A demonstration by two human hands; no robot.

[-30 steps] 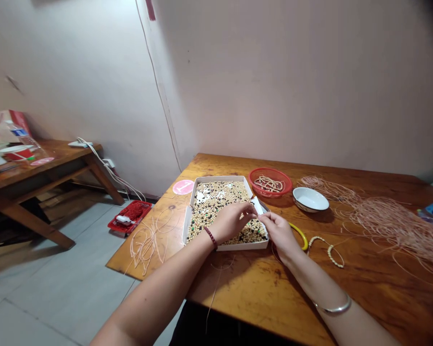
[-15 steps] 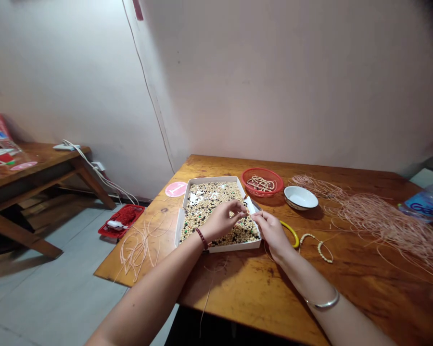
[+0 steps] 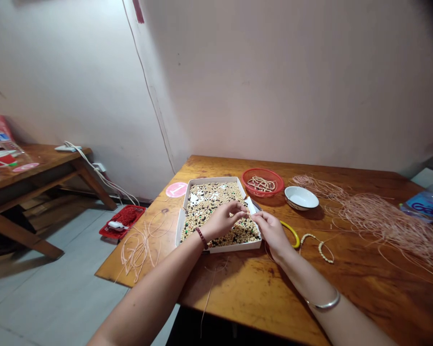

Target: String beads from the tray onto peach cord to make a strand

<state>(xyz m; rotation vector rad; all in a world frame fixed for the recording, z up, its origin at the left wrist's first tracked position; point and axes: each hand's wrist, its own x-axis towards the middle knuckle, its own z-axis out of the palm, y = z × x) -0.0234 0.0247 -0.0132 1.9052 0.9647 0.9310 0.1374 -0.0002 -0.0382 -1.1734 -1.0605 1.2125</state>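
Observation:
Over the right part of a shallow white box (image 3: 234,248) full of small beads (image 3: 212,211), my two hands are close together. My left hand (image 3: 223,222) has thumb and index finger pinched; what lies between the tips is too small to make out. Just beside it, at the box's right edge, my right hand (image 3: 272,233) is closed in a pinch on a thin cord (image 3: 269,253), part of which hangs below the hand. The beads are mostly cream, mixed with black, green and white ones.
Behind the box stand a red basket (image 3: 262,194) of strung beads and a white bowl (image 3: 301,198). To the right are a yellow ring-shaped handle (image 3: 292,235), a partly beaded loop (image 3: 323,252) and a heap of pink cords (image 3: 386,218). More cords (image 3: 137,254) lie at the left.
Both hands keep almost the same pinched pose, fingertips close together over the box. The whole view has shifted very slightly.

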